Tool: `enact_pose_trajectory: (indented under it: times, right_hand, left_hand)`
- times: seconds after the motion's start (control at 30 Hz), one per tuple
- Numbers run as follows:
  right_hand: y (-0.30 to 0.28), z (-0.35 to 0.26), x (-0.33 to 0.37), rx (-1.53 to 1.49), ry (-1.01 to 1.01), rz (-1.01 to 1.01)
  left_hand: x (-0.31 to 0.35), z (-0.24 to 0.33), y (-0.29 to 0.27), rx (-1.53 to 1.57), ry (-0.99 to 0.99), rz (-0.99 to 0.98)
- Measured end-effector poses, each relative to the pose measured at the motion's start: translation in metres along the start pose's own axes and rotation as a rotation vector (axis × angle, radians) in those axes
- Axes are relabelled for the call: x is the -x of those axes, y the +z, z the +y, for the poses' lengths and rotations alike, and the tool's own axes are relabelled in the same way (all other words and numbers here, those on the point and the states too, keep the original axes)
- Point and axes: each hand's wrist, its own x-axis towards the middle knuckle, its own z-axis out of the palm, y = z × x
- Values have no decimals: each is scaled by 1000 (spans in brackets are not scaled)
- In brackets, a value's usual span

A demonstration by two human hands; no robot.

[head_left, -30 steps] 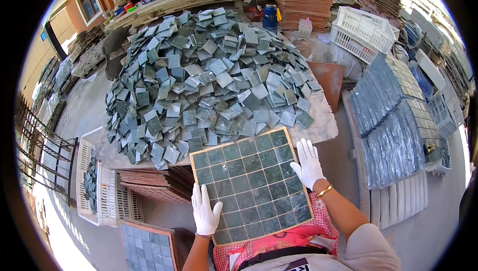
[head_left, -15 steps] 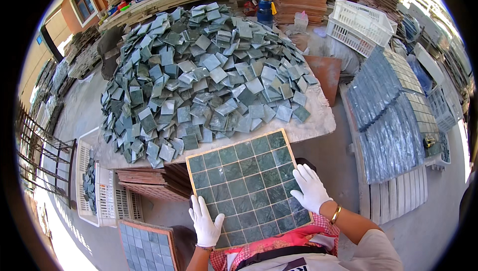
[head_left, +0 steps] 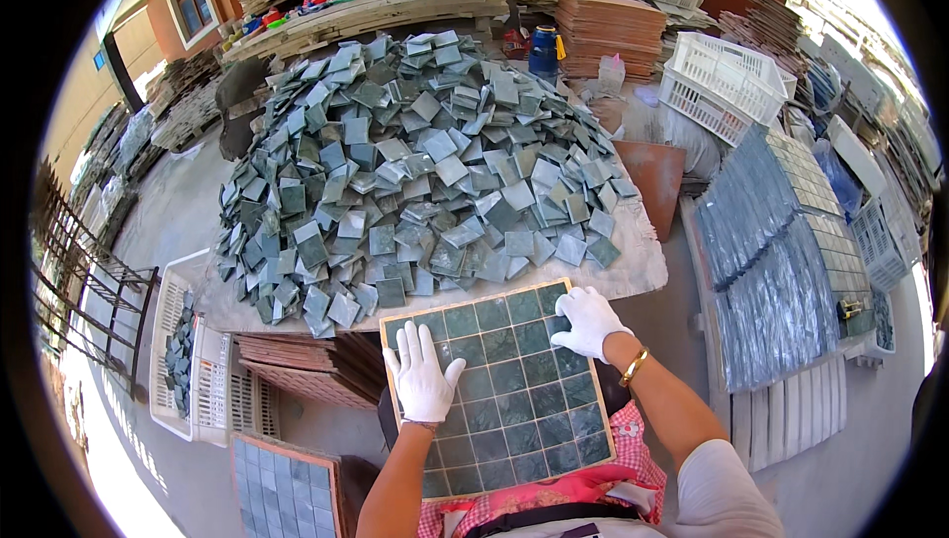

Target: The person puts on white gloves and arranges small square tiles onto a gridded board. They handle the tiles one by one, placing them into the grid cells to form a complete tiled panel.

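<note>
A square tray [head_left: 598,390] with a thin light wooden rim, filled with rows of dark green stone tiles, lies tilted on my lap. Its far edge meets the work table's near edge. My left hand [head_left: 425,380], in a white glove, rests flat on the tiles at the left side, fingers stretched and thumb apart. Over the far right rim is my right hand [head_left: 593,324], also gloved. Its fingers are bent and their tips touch the tiles, with a gap between thumb and forefinger; no loose piece shows in it.
A big heap of loose green tiles [head_left: 425,172] covers the stone-topped table [head_left: 647,256]. White crates stand at the left [head_left: 208,390] and far right [head_left: 727,83]. Stacked tile sheets [head_left: 771,271] sit on a pallet at the right. A tiled panel [head_left: 282,489] leans at the lower left.
Both hands have moved farther up the tray, away from my body. My right hand's fingers, stretched out before, are now bent. The whole view has shifted slightly.
</note>
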Motion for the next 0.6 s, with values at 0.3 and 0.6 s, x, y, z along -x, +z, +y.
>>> enact_pose_trajectory:
  times: [0.3,0.6]
  right_hand:
    - [1,-30,48,-390,-349,34]
    - [2,94,-49,-45,466,369]
  left_hand:
    - [10,90,1,920,244,-60]
    - [24,90,-15,1241,-176,-160]
